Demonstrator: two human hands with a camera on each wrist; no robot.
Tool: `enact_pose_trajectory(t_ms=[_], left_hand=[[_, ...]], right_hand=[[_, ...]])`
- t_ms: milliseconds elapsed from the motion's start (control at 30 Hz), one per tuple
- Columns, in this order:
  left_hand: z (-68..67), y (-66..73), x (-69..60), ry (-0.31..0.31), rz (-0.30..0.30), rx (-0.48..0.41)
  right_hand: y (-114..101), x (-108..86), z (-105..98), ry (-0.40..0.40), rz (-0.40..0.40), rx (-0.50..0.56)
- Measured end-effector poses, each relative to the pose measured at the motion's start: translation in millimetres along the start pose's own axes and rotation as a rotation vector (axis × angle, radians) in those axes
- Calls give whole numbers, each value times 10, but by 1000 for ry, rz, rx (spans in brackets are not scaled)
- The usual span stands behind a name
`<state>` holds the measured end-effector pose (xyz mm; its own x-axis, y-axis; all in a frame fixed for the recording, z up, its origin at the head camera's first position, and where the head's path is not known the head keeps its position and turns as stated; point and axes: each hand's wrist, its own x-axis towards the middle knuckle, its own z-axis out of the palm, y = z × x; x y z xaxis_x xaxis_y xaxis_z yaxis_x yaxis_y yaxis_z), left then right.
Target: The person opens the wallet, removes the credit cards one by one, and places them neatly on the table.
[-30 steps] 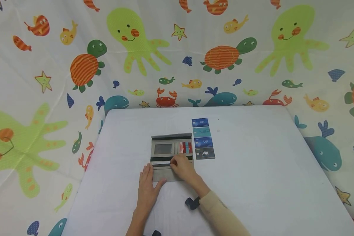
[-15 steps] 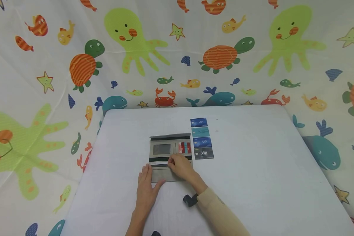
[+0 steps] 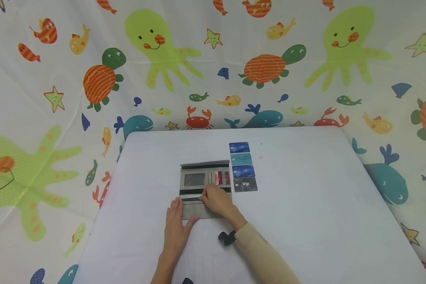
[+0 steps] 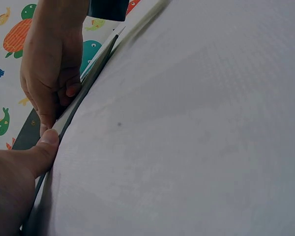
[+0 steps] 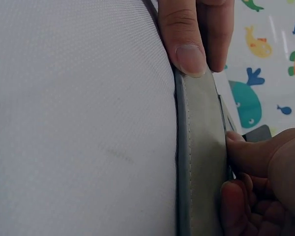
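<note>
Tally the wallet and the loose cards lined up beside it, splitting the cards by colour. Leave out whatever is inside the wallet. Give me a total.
Wallet: 1
Blue cards: 2
Teal card: 1
Black card: 1
Total: 5

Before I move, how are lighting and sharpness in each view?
Right wrist: stitching reads clearly on the grey, leather-look wallet. Left wrist: dimmer, a soft shadow beside the wallet's edge. Head: bright, but small print on the black rectangular "Vip" card is unreadable.
</note>
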<state>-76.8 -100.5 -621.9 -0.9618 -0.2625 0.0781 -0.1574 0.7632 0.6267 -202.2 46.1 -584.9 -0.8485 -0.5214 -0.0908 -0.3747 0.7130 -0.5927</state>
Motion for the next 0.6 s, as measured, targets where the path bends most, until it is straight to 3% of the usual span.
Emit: enact_pose_trajectory(t_ms=[367, 600], left_hand=[[-12, 16, 0, -15, -16, 9], [10, 0, 8, -11, -14, -1]], right_hand=[[54, 14, 35, 19, -45, -10], [37, 21, 41, 0, -26, -54]])
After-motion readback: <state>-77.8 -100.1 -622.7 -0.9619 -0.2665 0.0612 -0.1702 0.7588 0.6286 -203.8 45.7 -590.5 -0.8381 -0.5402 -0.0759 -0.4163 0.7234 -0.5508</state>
